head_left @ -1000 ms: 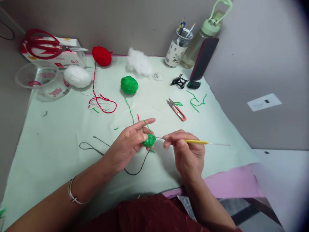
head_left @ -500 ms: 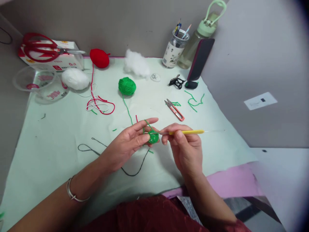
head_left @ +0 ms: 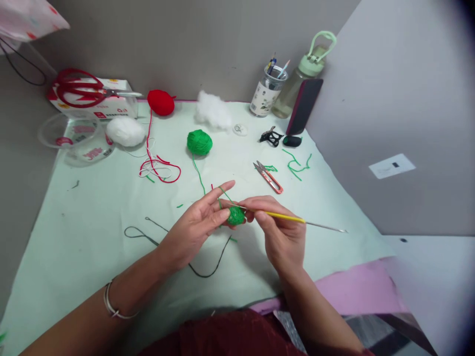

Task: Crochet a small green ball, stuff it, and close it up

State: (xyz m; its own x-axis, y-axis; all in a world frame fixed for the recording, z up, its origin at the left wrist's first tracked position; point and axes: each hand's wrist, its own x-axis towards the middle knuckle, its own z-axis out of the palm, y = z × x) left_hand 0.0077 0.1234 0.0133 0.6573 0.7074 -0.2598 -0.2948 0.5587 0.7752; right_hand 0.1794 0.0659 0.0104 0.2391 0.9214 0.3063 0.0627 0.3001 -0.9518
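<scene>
My left hand (head_left: 196, 225) pinches a small green crochet piece (head_left: 236, 215) between thumb and fingers, its forefinger stretched out with the green yarn strand over it. My right hand (head_left: 279, 227) grips a yellow-handled crochet hook (head_left: 293, 219), whose metal tip goes into the green piece. The strand runs back across the pale green mat (head_left: 92, 217) to a green yarn ball (head_left: 199, 142). Both hands hover just above the mat, near its middle.
Red yarn ball (head_left: 161, 102), white yarn ball (head_left: 125, 131), white stuffing (head_left: 213, 110) and big red scissors (head_left: 79, 91) on a box lie at the back. Thread snips (head_left: 269, 177), a pen jar (head_left: 264, 92), a water bottle (head_left: 302, 74), a phone (head_left: 303, 106) and a black cord (head_left: 178, 247) are around.
The hook was pushed back into the green piece after being drawn out to the right. The camera tilted down a little, so everything sits lower in view.
</scene>
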